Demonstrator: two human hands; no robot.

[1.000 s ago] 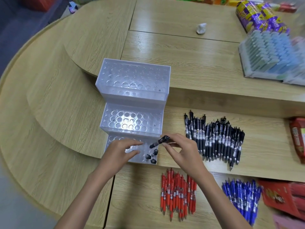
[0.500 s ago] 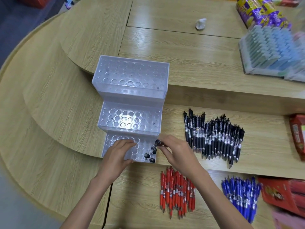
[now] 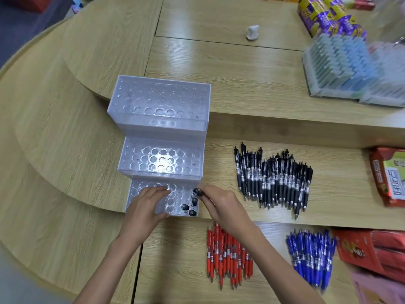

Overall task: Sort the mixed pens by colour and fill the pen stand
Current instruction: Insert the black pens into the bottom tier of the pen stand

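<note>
The right hand [image 3: 221, 206] pinches a slim black click pen [image 3: 196, 192] by its top end, near upright over the right end of the lowest tier of the clear stepped plastic pen stand [image 3: 162, 128]; the left hand [image 3: 145, 205] lies flat-fingered on that tier, grasping nothing; three black pens [image 3: 188, 209] stand in holes just beside; the stand sits toward the curved left edge of the stepped wooden surface [image 3: 65, 150]; a pile of black pens [image 3: 274, 178], red pens [image 3: 228, 255] and blue pens [image 3: 311, 257] lie toward the right edge; each pen looks light, stiff and slick, best pinched high on the barrel.
</note>
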